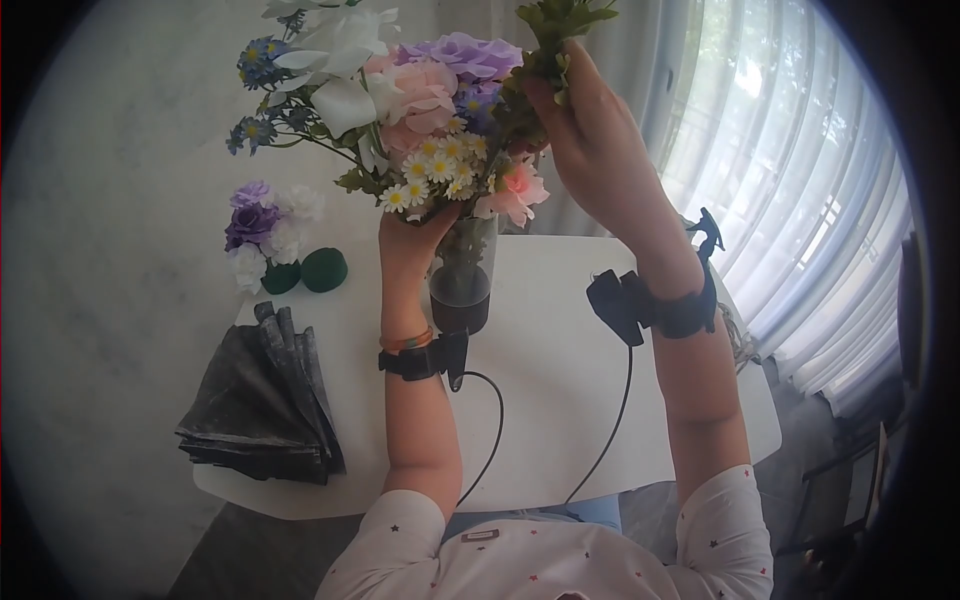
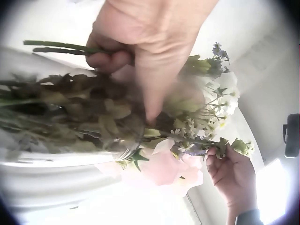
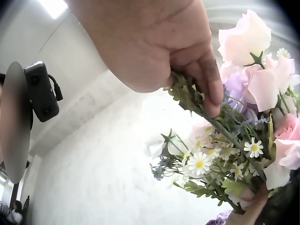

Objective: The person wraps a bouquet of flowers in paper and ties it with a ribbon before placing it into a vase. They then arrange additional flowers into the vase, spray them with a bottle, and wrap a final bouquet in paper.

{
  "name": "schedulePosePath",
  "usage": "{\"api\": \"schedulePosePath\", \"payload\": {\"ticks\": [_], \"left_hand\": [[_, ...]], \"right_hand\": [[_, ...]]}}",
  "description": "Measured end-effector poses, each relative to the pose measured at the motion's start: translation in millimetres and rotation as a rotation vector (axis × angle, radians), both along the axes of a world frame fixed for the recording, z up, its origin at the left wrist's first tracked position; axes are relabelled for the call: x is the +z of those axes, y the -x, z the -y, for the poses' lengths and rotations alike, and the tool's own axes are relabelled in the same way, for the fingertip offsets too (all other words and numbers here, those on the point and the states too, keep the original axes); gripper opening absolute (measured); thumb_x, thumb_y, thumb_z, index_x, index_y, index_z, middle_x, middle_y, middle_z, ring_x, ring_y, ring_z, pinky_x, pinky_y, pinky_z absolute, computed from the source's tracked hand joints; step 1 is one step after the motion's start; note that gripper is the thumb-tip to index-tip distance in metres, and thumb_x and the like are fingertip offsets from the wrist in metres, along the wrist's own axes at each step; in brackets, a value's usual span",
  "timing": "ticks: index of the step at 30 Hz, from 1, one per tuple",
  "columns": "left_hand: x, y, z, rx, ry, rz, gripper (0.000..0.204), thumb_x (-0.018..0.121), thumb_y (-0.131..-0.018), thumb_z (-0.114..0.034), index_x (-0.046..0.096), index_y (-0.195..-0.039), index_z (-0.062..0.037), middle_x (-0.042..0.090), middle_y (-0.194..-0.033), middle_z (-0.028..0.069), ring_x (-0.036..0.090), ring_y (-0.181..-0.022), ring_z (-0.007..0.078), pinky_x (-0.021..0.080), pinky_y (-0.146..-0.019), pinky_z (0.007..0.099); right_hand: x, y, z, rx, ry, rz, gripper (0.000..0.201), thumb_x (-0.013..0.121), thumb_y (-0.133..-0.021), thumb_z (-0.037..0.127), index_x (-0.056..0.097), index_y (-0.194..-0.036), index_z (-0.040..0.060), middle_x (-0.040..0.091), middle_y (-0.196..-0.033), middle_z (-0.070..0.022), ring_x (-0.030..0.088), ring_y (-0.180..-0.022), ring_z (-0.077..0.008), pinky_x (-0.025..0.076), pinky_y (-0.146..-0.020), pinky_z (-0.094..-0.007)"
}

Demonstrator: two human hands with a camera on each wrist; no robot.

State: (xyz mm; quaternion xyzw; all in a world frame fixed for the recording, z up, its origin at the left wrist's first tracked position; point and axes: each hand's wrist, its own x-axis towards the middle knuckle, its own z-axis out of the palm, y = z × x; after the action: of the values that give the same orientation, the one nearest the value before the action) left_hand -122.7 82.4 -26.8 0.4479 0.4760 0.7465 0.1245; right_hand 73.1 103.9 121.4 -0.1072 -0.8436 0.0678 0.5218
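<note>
A clear vase (image 1: 462, 282) with a dark lower part holds pink, purple and white flowers and small daisies (image 1: 440, 165). At its rim my left hand (image 1: 408, 245) grips stems; in the left wrist view its fingers (image 2: 110, 61) curl round two green stems (image 2: 61, 46) lying outside the vase. Higher up, on the right of the bouquet, my right hand (image 1: 605, 150) pinches a leafy green stem (image 1: 548, 40). The right wrist view shows this stem (image 3: 229, 136) slanting down toward the left hand (image 3: 253, 208). Leaves partly hide the right fingertips.
On the white table (image 1: 560, 400), dark folded sheets (image 1: 260, 400) lie at the left. Behind them are two green round pieces (image 1: 323, 270) and purple and white flowers (image 1: 252, 222). Black cables run from both wrist cameras. A sheer curtain (image 1: 780, 180) hangs at the right.
</note>
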Motion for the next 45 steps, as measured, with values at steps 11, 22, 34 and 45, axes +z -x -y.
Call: {"api": "schedulePosePath", "payload": {"ticks": [11, 22, 34, 45], "left_hand": [[10.4, -10.7, 1.0, 0.394, 0.016, -0.127, 0.053, 0.08, -0.069, -0.027, 0.06, -0.109, 0.0005, 0.067, -0.105, 0.0129, 0.065, -0.095, 0.0233, 0.047, -0.085, 0.0331], [4.8, -2.2, 0.2, 0.283, -0.182, 0.029, 0.04, 0.076, -0.073, -0.017, 0.063, -0.105, 0.0032, 0.068, -0.099, 0.0107, 0.063, -0.09, 0.0167, 0.046, -0.084, 0.0301], [5.4, -5.5, -3.5, 0.3, -0.231, 0.069, 0.038, 0.075, -0.073, -0.014, 0.063, -0.104, 0.0036, 0.068, -0.094, 0.01, 0.063, -0.086, 0.0157, 0.047, -0.081, 0.0292], [11.1, -12.9, 4.2, 0.258, -0.127, 0.087, 0.041, 0.073, -0.078, -0.007, 0.058, -0.114, 0.0065, 0.064, -0.107, 0.009, 0.06, -0.096, 0.0145, 0.044, -0.086, 0.0281]], "right_hand": [[4.5, -13.8, -12.3, 0.086, 0.188, -0.189, 0.023, 0.048, -0.097, 0.017, 0.048, -0.111, -0.0019, 0.062, -0.092, -0.0143, 0.062, -0.081, -0.022, 0.047, -0.072, -0.0326], [-22.8, 12.3, -16.1, 0.059, -0.051, -0.027, 0.023, 0.052, -0.093, 0.012, 0.044, -0.11, -0.0013, 0.055, -0.086, -0.0169, 0.054, -0.077, -0.0307, 0.044, -0.072, -0.0353], [-62.7, 24.3, -10.8, 0.078, 0.104, 0.188, 0.017, 0.057, -0.083, 0.007, 0.05, -0.081, -0.0075, 0.057, -0.075, -0.0259, 0.055, -0.078, -0.0436, 0.043, -0.07, -0.0482], [-64.5, 25.4, -17.2, 0.033, 0.1, 0.339, 0.019, 0.059, -0.084, 0.011, 0.06, -0.085, -0.0083, 0.055, -0.088, -0.0212, 0.052, -0.093, -0.0368, 0.042, -0.081, -0.0446]]}}
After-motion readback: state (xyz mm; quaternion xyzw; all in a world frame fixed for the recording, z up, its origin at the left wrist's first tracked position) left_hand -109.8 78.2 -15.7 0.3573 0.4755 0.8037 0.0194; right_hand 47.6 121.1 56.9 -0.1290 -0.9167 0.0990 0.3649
